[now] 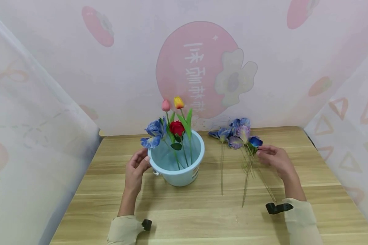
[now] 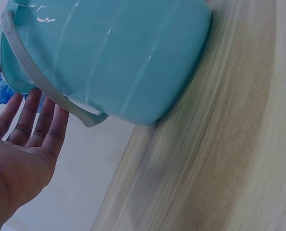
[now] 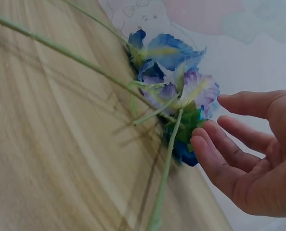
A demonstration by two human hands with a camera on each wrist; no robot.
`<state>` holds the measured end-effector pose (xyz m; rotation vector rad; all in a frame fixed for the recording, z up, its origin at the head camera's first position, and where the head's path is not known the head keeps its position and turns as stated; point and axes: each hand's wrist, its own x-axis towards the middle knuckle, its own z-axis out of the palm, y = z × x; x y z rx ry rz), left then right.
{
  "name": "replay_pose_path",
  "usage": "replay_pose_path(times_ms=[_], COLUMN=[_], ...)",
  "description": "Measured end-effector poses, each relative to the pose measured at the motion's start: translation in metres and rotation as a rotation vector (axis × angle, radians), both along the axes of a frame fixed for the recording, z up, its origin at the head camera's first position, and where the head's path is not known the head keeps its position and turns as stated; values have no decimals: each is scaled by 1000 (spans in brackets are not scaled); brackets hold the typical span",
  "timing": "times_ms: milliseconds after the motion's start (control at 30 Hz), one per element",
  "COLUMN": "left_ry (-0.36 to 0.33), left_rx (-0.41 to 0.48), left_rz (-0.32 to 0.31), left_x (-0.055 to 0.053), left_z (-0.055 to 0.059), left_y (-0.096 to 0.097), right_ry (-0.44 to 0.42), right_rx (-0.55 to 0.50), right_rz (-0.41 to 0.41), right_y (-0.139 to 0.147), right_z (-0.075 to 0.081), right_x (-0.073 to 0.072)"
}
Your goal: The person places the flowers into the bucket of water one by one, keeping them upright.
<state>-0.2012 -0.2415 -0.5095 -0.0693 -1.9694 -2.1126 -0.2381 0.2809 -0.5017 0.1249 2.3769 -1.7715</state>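
Observation:
A light-blue bucket (image 1: 178,177) stands upright on the table, holding a pink tulip (image 1: 166,105), a yellow-orange tulip (image 1: 179,102), a red rose (image 1: 177,128) and a blue iris (image 1: 154,131). My left hand (image 1: 136,169) is at the bucket's left rim; in the left wrist view its fingers (image 2: 23,126) extend to the rim beside the pale handle (image 2: 37,74). On the right, my right hand (image 1: 276,160) reaches to the blue rose (image 1: 255,141). Its fingertips (image 3: 201,137) are right at the green leaves under that bloom, thumb spread apart.
Beside the blue rose lie blue irises (image 1: 223,133) and a purple iris (image 1: 243,133), their thin stems pointing toward the front of the wooden table (image 1: 184,217). A printed backdrop (image 1: 125,78) rises behind the table's back edge.

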Motion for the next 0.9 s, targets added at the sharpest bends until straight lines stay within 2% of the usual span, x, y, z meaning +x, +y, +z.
replay_pose_path(times_ms=[367, 567, 900], left_ry=[9, 26, 13], left_rx=[10, 10, -10], left_rz=[-8, -21, -10], left_x=[-1, 0, 0], left_z=[1, 1, 1], left_y=[1, 1, 0], right_ry=[-50, -73, -81], right_rx=[2, 4, 16], right_rz=[97, 108, 109], right_y=[2, 3, -1], right_z=[-11, -15, -20], right_x=[0, -1, -3])
